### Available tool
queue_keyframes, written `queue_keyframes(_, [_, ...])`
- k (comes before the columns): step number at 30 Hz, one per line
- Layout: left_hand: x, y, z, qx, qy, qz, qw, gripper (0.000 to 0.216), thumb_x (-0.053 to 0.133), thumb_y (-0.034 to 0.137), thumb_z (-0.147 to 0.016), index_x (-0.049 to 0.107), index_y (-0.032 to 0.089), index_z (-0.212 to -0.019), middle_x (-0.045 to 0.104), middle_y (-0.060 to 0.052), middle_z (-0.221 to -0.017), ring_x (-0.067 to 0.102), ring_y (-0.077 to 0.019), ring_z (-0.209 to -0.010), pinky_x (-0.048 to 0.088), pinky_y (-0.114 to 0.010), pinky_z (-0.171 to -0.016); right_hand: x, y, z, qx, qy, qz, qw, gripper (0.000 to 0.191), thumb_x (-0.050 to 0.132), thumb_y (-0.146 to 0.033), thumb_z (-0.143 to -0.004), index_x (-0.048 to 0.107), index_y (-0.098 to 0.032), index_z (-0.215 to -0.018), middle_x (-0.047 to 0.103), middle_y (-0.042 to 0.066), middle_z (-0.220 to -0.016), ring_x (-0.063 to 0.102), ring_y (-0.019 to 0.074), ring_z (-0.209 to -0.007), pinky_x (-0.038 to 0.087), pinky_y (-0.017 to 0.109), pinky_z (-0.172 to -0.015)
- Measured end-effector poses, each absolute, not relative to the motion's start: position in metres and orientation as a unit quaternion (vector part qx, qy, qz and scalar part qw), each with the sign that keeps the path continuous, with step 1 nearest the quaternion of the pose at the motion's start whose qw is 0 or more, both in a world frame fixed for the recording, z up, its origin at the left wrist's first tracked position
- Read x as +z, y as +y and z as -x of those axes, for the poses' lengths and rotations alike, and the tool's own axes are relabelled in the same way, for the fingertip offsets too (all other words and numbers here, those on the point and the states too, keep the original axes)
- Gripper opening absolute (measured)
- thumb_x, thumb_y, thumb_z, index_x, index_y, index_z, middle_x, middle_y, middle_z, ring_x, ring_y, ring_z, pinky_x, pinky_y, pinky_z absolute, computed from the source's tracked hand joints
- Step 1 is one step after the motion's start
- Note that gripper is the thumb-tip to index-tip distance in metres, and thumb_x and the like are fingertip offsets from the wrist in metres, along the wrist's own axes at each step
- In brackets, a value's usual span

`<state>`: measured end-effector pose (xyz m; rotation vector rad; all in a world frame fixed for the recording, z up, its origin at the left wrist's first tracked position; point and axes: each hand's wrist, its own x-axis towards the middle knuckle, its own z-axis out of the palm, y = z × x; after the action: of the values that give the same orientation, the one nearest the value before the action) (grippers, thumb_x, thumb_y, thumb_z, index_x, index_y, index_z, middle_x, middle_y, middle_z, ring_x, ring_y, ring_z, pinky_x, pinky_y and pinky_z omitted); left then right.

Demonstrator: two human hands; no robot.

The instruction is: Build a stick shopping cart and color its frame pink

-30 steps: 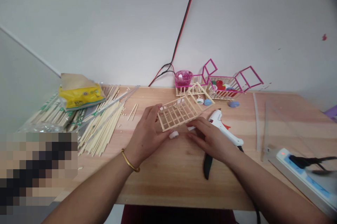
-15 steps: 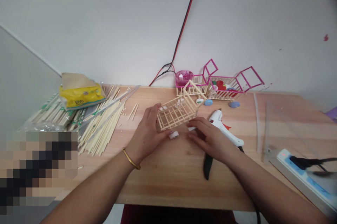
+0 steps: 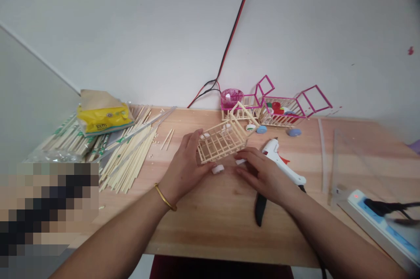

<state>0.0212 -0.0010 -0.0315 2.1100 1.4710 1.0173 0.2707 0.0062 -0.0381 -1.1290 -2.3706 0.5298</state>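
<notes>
A small cart frame of pale wooden sticks (image 3: 220,141) stands on the table, with a raised handle at its right end. My left hand (image 3: 187,161) grips its left end between thumb and fingers. One white bottle cap (image 3: 218,169) sits at the cart's lower left, near my left thumb. Between the fingers and thumb of my right hand (image 3: 259,169) is another white cap (image 3: 241,162), at the cart's lower right corner. More white caps show through the sticks on the far side. A white glue gun (image 3: 284,163) lies just beyond my right hand.
Loose sticks (image 3: 129,161) and a yellow packet (image 3: 105,117) cover the left side. Two pink-trimmed stick carts (image 3: 282,110) stand by the wall, with blue caps (image 3: 294,132) before them. A black-handled tool (image 3: 260,209) lies near my right wrist. A power strip (image 3: 377,217) is at right.
The view has shifted slightly, moving most things a little to the right and down. Both hands keep the same hold on the cart and the cap.
</notes>
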Motion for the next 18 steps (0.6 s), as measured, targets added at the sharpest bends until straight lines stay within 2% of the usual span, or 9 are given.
queue_keyframes(4, [-0.034, -0.0018, -0.0227, 0.37, 0.52, -0.744, 0.196, 0.085, 0.079, 0.026, -0.075, 0.028, 0.022, -0.143, 0.047, -0.014, -0.136, 0.049, -0.0285, -0.127, 0.045, -0.05, -0.107, -0.0382, 0.0063, -0.2706, 0.195, -0.861, 0.415, 0.222, 0.024, 0.057, -0.019, -0.091, 0.056, -0.022, -0.115, 0.06, 0.012, -0.12, 0.059, 0.0265, -0.114, 0.051, 0.045, -0.096])
queue_keyframes(13, [-0.0388, -0.0004, -0.0232, 0.373, 0.531, -0.732, 0.208, 0.096, 0.08, 0.026, -0.072, 0.02, 0.024, -0.147, 0.045, -0.016, -0.138, 0.051, -0.0308, -0.126, 0.047, -0.052, -0.102, -0.0368, 0.0062, -0.2701, 0.196, -0.86, 0.413, 0.226, 0.025, 0.056, -0.019, -0.091, 0.056, -0.023, -0.116, 0.06, 0.012, -0.121, 0.059, 0.0262, -0.115, 0.051, 0.046, -0.097])
queue_keyframes(18, [-0.0413, 0.0001, -0.0242, 0.371, 0.535, -0.738, 0.18, 0.096, 0.08, 0.028, -0.073, 0.019, 0.024, -0.148, 0.046, -0.016, -0.137, 0.05, -0.0314, -0.126, 0.043, -0.056, -0.105, -0.0399, 0.0064, -0.271, 0.194, -0.861, 0.414, 0.225, 0.026, 0.055, -0.02, -0.092, 0.056, -0.023, -0.118, 0.06, 0.012, -0.121, 0.058, 0.0258, -0.116, 0.051, 0.046, -0.097])
